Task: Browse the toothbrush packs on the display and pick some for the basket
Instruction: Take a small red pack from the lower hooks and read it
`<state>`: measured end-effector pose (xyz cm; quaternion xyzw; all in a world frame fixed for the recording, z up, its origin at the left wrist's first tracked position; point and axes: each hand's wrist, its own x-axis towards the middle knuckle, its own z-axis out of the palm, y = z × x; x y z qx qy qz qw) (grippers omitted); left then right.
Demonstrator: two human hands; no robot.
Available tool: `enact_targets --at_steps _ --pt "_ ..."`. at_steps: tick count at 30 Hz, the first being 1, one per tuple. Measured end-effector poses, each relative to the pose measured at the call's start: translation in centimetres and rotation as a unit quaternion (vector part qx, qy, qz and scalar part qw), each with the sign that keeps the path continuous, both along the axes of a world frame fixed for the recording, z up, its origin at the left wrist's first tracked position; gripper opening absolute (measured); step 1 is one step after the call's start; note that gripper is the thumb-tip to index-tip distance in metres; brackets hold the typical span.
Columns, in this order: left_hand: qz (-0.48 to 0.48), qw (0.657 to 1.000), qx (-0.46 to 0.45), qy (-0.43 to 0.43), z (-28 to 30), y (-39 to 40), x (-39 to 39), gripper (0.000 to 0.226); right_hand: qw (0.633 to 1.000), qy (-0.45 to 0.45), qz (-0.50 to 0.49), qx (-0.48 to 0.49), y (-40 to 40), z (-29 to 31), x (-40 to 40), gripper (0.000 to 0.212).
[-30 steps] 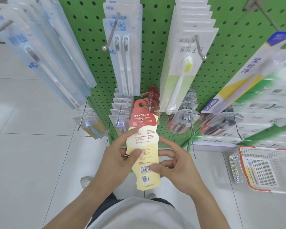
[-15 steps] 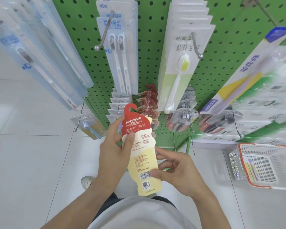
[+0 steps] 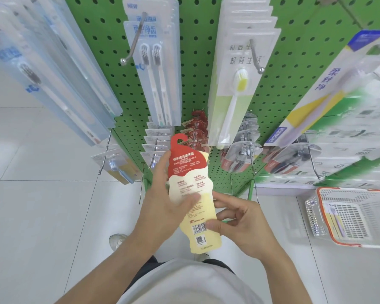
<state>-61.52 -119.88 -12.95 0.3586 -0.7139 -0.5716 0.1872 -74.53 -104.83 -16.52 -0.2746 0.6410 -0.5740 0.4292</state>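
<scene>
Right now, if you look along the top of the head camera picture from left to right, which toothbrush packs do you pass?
Blue packs → twin-brush pack → yellow-brush pack → blue-and-yellow pack.

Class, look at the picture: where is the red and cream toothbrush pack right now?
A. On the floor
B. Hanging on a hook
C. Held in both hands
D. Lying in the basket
C: the red and cream pack is gripped by the left hand and pinched at its lower edge by the right hand, clear of the basket.

white tiled floor (image 3: 42, 216), grey shoe (image 3: 117, 241)
</scene>
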Motion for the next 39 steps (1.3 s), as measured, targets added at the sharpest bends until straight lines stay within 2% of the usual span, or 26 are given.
enact_targets --at_steps 3,7,12,15,16,18,20,23,26,30,32,36,39 --pt "-0.046 0.999 0.019 -0.006 -0.2 0.5 0.6 0.115 0.999 -0.021 -0.014 -0.024 0.4 0.0 0.0 0.064" --pt "-0.024 1.000 0.007 -0.010 -0.4 1.2 0.7 0.098 0.999 -0.012 0.004 -0.033 0.8 0.3 -0.2 0.065" --pt "-0.038 0.997 -0.038 -0.061 -0.8 0.9 1.1 0.083 0.996 0.087 0.019 -0.023 0.5 0.1 0.5 0.067" --pt "-0.040 0.999 0.033 -0.016 -0.5 1.8 0.9 0.082 0.987 0.154 0.027 -0.018 0.3 0.1 1.2 0.068" --pt "-0.032 0.998 0.054 -0.004 -0.1 2.1 0.7 0.078 0.984 0.176 0.029 -0.020 0.3 0.1 1.5 0.070" --pt "0.007 0.997 0.083 0.008 0.6 2.2 0.4 0.053 0.977 0.210 0.037 -0.022 0.3 0.1 1.9 0.073" --pt "0.057 0.993 0.096 0.021 0.8 1.7 0.4 0.035 0.978 0.204 0.046 -0.018 0.3 -0.2 2.2 0.071" --pt "0.085 0.990 0.106 0.022 0.3 1.1 0.8 0.039 0.978 0.204 0.031 -0.020 0.0 -0.6 2.4 0.058" --pt "0.070 0.991 0.112 0.011 -0.2 1.0 0.9 0.019 0.970 0.242 -0.020 -0.023 -0.4 -0.5 2.3 0.042" --pt "0.042 0.992 0.112 -0.036 -1.8 0.8 1.3 0.013 0.970 0.212 -0.120 -0.024 -1.7 0.1 2.0 0.036" --pt "0.032 0.992 0.108 -0.050 -2.3 0.6 1.3 0.012 0.975 0.183 -0.122 -0.014 -2.4 -0.1 1.6 0.039" --pt "0.008 0.992 0.108 -0.059 -2.8 0.5 0.4 0.014 0.980 0.130 -0.149 0.000 -3.8 -1.5 0.9 0.027" --pt "0.015 0.994 0.092 -0.061 -3.7 0.0 0.0 0.019 0.978 0.120 -0.169 -0.005 -4.6 -2.5 0.8 0.027"
